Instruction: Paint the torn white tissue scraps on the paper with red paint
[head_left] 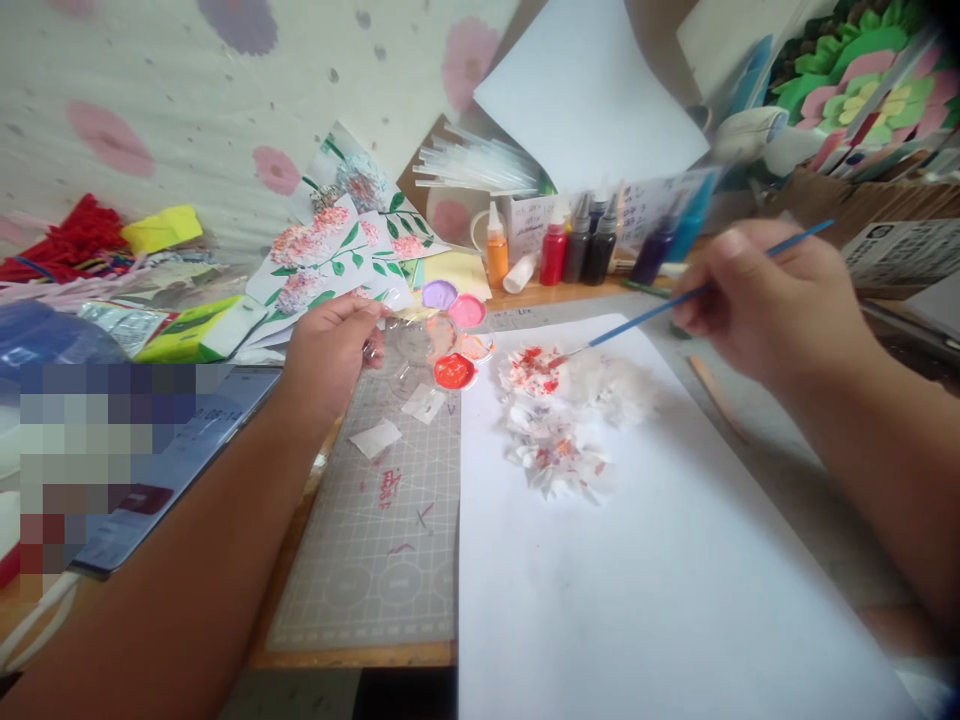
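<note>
Light brush touches on tufts set toward the far end of a large, white rectangular paper sheet (600, 600).
The right hand (772, 300) grips a thin blue-handled brush well back from its bristles; the left hand (334, 340) pinches the left edge of a clear plastic, flower-shaped palette (420, 345), left of the cluster of crumpled white tissue-like tufts (547, 420). The slender brush (651, 312) appears to touch the red-flecked far-left tuft. Dabbing sparingly with glossy red-orange paint (454, 371), rather than dragging, should keep the thin folds from matting; a level palette would guard against drips.
</note>
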